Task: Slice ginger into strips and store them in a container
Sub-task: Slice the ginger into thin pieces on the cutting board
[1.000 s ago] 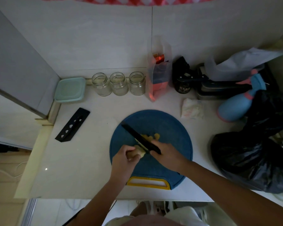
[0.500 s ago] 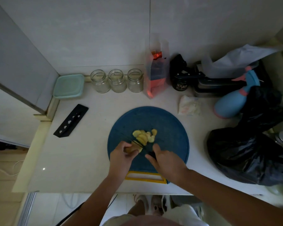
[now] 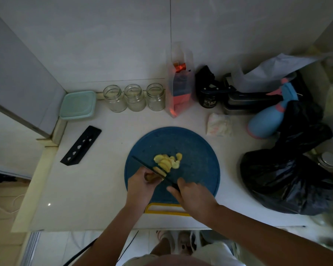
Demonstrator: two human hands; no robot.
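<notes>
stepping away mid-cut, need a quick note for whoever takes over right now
Left hand grips the ginger stub on the board.
Right hand holds the knife, blade at the stub's cut end.
Slices lie piled on the board just beyond the blade.
Done: several slices cut.
Left: finish the stub, cut the slices into strips, put them in a container. Three jars and a lidded box stand by the wall.
</notes>
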